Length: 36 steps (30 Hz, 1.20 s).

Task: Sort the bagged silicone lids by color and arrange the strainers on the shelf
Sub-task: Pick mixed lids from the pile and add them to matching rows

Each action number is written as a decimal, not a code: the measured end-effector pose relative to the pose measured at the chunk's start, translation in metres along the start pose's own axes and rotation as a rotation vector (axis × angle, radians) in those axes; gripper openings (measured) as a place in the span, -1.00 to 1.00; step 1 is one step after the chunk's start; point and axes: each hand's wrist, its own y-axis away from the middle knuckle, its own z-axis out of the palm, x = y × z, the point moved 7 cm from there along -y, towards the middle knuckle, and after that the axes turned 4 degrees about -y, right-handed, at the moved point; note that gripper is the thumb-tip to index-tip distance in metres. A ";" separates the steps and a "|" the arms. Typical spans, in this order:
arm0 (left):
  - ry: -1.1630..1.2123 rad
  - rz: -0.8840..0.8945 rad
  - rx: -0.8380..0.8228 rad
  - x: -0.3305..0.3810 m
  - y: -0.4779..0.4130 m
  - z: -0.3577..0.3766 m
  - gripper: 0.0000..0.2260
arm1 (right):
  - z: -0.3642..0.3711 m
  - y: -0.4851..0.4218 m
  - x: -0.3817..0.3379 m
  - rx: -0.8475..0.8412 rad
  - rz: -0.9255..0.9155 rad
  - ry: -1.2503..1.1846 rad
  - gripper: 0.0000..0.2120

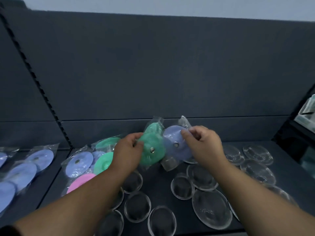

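Observation:
My left hand (127, 152) grips a bagged green silicone lid (152, 147), held up above the dark shelf (162, 183). Beside it, my right hand (202, 143) pinches a bagged blue lid (173, 142) by its upper right edge. The two bags touch in the middle. To the left lies a mixed pile of bagged lids: blue (79, 164), green (102, 163) and pink (80, 182). On the neighbouring shelf section at far left several bagged blue lids (22, 172) lie together.
Several clear round lids (211, 209) are spread over the front and right of the shelf, some under my forearms. A dark back panel (162, 74) rises behind. A slotted upright (42, 92) divides the sections. Boxed goods (308, 114) stand at the right edge.

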 end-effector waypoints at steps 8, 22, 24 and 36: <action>0.573 -0.353 -0.219 -0.031 0.028 -0.018 -0.81 | 0.082 0.032 0.011 -0.420 0.521 -0.627 -0.81; 0.635 -0.531 -0.118 -0.098 0.053 -0.066 -0.54 | 0.170 0.056 -0.017 -0.556 0.367 -0.439 -0.89; 0.648 -0.533 -0.078 -0.104 0.050 -0.075 -0.62 | 0.179 0.052 -0.024 -0.568 0.388 -0.522 -0.77; 0.706 -0.474 0.358 -0.134 0.055 -0.137 -0.75 | 0.219 0.033 -0.007 -0.662 0.258 0.119 -0.48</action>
